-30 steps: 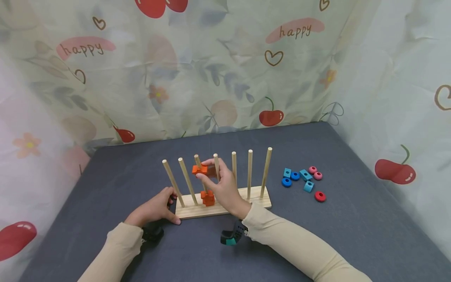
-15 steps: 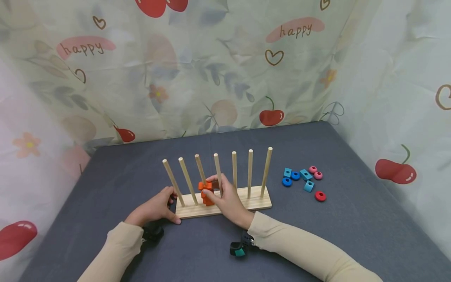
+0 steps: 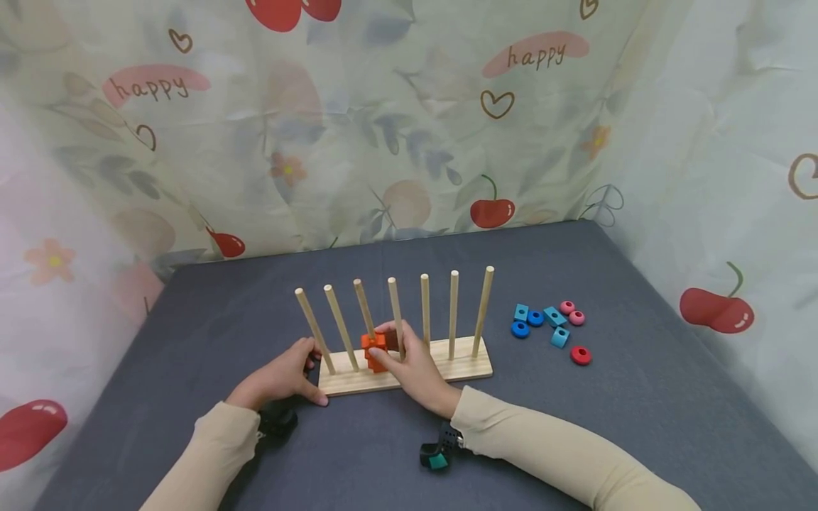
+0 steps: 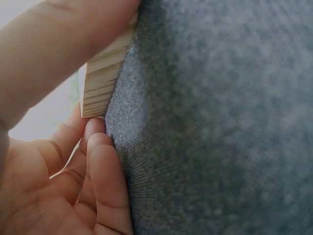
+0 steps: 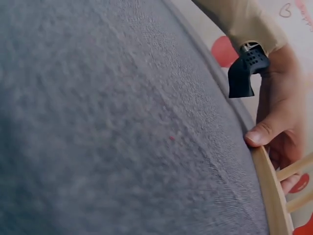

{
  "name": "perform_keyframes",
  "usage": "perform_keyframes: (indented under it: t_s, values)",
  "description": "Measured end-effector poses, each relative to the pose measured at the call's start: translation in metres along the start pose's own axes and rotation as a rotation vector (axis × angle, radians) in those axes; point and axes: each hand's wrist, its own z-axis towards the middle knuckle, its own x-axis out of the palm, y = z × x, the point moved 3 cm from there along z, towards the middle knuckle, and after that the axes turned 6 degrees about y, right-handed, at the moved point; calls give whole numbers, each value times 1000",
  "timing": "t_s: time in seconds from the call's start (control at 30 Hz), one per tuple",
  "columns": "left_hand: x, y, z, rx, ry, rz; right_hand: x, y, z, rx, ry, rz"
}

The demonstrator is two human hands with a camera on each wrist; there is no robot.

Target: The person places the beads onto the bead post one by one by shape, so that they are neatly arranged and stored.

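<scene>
Now the right hand (image 3: pixel 409 358) is pinching an orange block (image 3: pixel 373 343) onto another; the left hand (image 3: pixel 281 377) is gripping the base (image 3: pixel 460 365); the loose pieces (image 3: pixel 549 323) off to the right are waiting.

Loose pieces (image 3: pixel 551 326) lie on the table (image 3: pixel 639 411), right of the peg board (image 3: pixel 409 374).

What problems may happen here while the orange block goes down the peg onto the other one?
1. The right hand pinches the orange block low between close pegs; withdrawing fingers could knock the fourth peg.
2. The block sits just over the lower orange block; if turned, it may rest crooked.
3. The left hand holds only the end of the wooden base, so a push might swing the rack toward the loose pieces.
</scene>
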Motion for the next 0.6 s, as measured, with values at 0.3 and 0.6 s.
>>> perform_keyframes:
  t_s: [0.3,0.6]
  values:
    - [0,4,3,8,-2,1,2,-6,-4,116,24,64]
    - [1,7,4,12,-7,-3,1,-8,-6,118,34,37]
